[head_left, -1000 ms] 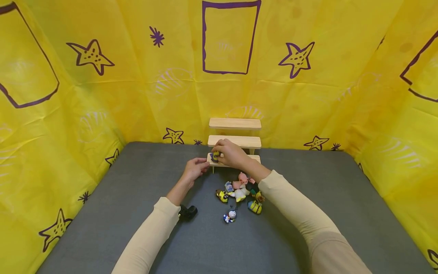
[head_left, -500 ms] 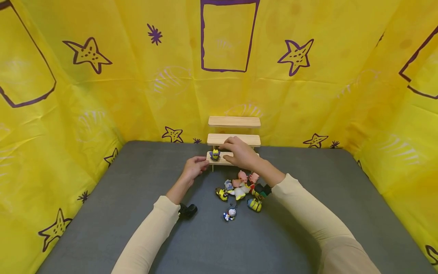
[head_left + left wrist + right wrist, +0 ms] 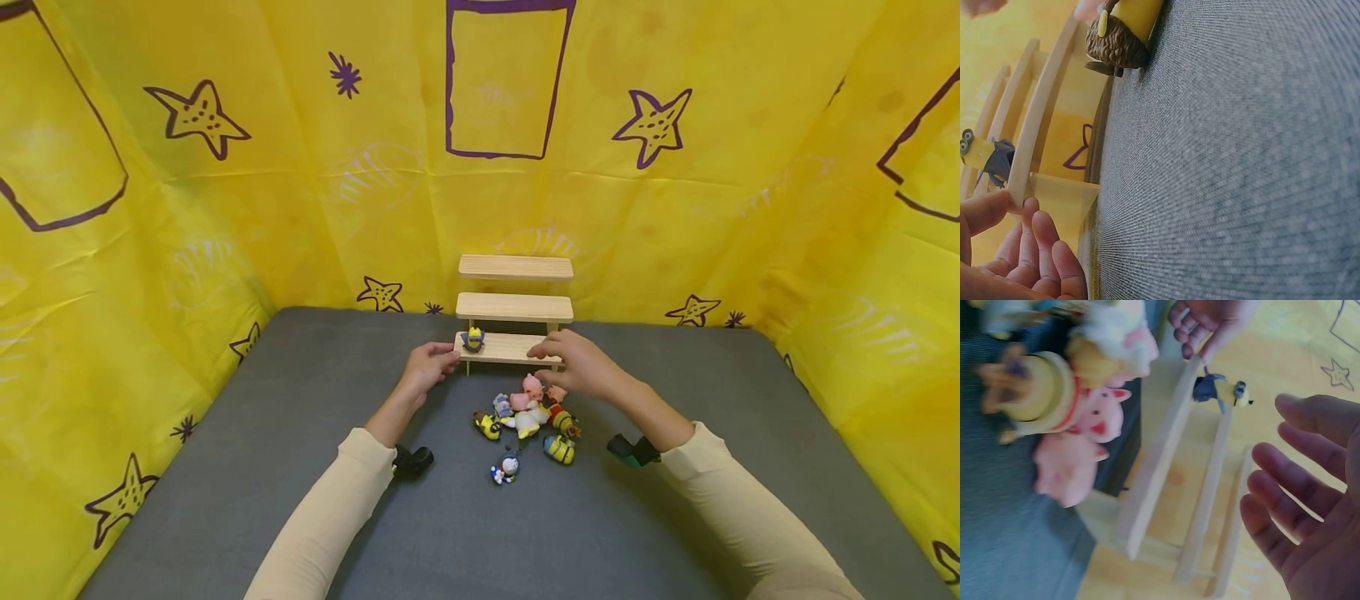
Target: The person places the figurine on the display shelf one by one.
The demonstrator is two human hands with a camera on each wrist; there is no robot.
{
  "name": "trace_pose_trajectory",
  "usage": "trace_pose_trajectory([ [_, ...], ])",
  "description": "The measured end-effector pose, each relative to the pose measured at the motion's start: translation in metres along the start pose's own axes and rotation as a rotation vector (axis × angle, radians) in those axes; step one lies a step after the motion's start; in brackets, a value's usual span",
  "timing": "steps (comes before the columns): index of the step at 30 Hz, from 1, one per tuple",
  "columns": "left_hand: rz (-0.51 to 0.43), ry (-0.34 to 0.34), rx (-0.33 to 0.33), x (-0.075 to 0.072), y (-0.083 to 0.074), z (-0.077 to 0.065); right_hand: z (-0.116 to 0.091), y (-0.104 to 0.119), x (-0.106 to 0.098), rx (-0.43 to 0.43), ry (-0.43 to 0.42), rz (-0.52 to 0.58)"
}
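A three-step wooden display shelf (image 3: pixel 506 348) stands by the back wall. My left hand (image 3: pixel 427 368) pinches the left end of its lowest step between thumb and fingertips, as the left wrist view also shows. On that step, near the left end, a yellow minion figure (image 3: pixel 473 339) with a dark blue cape stands upright. My right hand (image 3: pixel 587 367) hovers by the step's right end, holding nothing, its fingers spread and slightly bent in the right wrist view. Below it lie pink pig figures (image 3: pixel 1067 467) in a pile of toys.
Around the pigs lie a white-and-yellow figure (image 3: pixel 528 419), a brown-and-yellow one (image 3: pixel 487 426) and a blue-and-yellow one (image 3: pixel 558 449). A small white-and-blue figure (image 3: pixel 506 469) lies closer to me. Yellow patterned cloth (image 3: pixel 300 208) encloses the grey table (image 3: pixel 315 500).
My right hand has let go of the minion figure, which now stands on the lowest step, and has moved right and slightly toward me. My left hand has stayed at the step's end.
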State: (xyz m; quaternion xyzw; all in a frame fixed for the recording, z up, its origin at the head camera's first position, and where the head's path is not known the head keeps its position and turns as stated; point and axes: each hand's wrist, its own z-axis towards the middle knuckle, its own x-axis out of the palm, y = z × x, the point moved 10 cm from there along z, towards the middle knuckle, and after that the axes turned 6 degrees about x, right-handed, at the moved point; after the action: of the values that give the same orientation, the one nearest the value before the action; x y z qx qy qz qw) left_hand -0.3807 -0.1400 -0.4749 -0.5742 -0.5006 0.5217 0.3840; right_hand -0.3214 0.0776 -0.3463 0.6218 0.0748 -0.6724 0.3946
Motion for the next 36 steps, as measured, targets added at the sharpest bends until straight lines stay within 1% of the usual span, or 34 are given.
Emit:
trace_pose_trajectory([
  [6,-0.003,0.007,0.009,0.001,0.000,0.000,-0.028,-0.015,0.009,0.056,0.059,0.043],
  [12,0.002,0.006,0.017,0.001,-0.001,0.000,-0.049,-0.021,0.014,0.072,0.084,0.044],
  [15,0.001,0.007,0.014,0.001,-0.001,0.000,-0.059,-0.025,0.017,0.095,0.102,0.048],
  [23,0.007,0.010,0.013,0.001,0.000,0.001,-0.078,-0.040,0.034,0.197,0.157,0.120],
  [26,0.005,0.009,0.011,0.001,0.000,0.001,-0.085,-0.041,0.042,0.205,0.169,0.116],
  [28,0.009,0.008,0.009,0.001,0.000,0.001,-0.089,-0.040,0.046,0.193,0.167,0.105],
  [31,0.009,0.006,0.006,0.001,0.000,0.001,-0.094,-0.041,0.053,0.207,0.163,0.088],
  [33,0.008,0.007,0.007,0.001,0.000,0.002,-0.096,-0.042,0.056,0.231,0.162,0.096],
  [36,0.006,0.007,0.006,0.002,0.001,0.002,-0.098,-0.047,0.063,0.296,0.168,0.122],
])
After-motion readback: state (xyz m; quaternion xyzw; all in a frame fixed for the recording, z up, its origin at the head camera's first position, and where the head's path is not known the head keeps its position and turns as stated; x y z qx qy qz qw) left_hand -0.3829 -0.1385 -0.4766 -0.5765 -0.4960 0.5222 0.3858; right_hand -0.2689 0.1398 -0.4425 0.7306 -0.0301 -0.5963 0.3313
